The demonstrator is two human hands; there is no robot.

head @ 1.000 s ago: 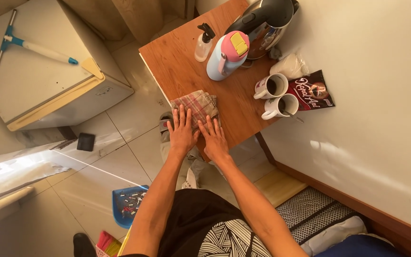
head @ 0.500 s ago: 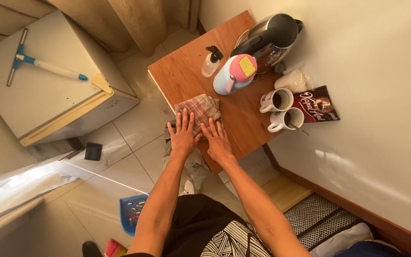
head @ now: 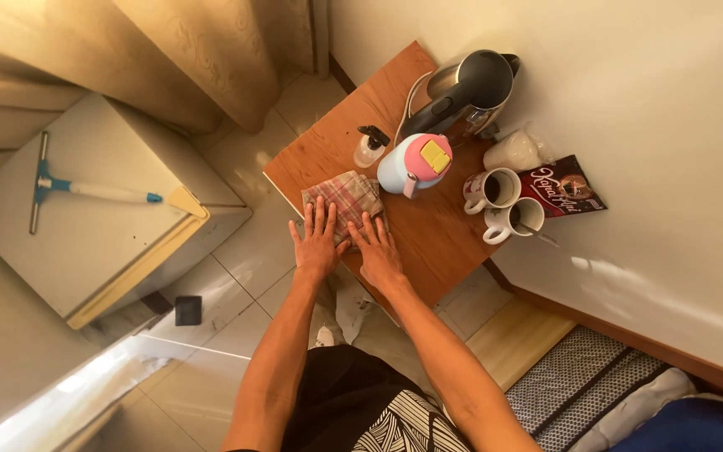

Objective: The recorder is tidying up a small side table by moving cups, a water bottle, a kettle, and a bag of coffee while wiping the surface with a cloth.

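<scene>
Both hands lie flat, fingers spread, on a folded plaid cloth (head: 346,197) at the near edge of the small wooden table (head: 428,238) in the middle of the frame. The left hand (head: 316,241) presses the cloth's left part, its palm hanging over the table edge; the right hand (head: 376,249) rests just beside it, fingertips on the cloth's right corner and palm on the bare wood. Neither hand has a grip on anything: both are released and open.

Just above the cloth stand a small clear spray bottle (head: 370,147) and a pale blue flask with a pink lid (head: 412,164). A black kettle (head: 464,89) sits behind them. To the right, two white mugs (head: 500,203) stand side by side, touching a dark red sachet (head: 564,189). At the left, a squeegee (head: 85,189) lies on a white cabinet (head: 119,251).
</scene>
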